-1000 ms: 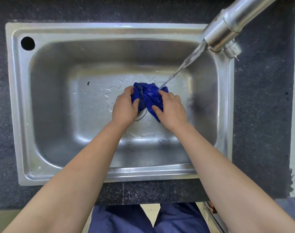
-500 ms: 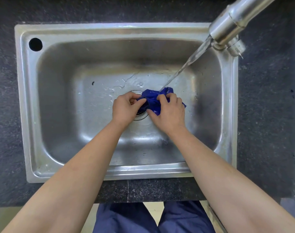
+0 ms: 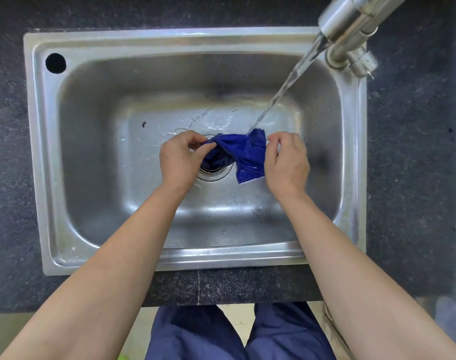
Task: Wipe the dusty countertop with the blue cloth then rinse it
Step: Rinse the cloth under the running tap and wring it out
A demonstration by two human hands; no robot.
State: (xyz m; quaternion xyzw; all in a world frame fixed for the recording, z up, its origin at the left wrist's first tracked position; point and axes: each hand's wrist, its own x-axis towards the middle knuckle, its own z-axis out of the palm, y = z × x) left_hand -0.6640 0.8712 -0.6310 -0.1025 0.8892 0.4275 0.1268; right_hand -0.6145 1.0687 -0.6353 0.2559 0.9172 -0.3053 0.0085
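— Between the two hands, the blue cloth is held stretched just above the drain, low inside the sink. Where does the water land?

— On the cloth's far corner, just beside the fingertips of the right hand. The stream slants down from the tap, which sits up and beyond that hand.

— And the grips?

— The left hand pinches one bunched end between thumb and curled fingers. The right hand pinches the opposite edge the same way, and a loose flap hangs below it, toward the person.

— So the wiping looks done and the rinse is the step in hand. How should the person do it well?

— Probably by feeding the cloth sideways through the stream, so the bunched middle and the left-hand end get wet too, not only that corner. Opening the folds would let trapped dust wash down toward the drain beside the left hand.

— Any risk?

— Splash. With the cloth held low in the basin, as it is, spray should stay off the dark bench outside both hands. A squeeze over the drain would likely finish it.
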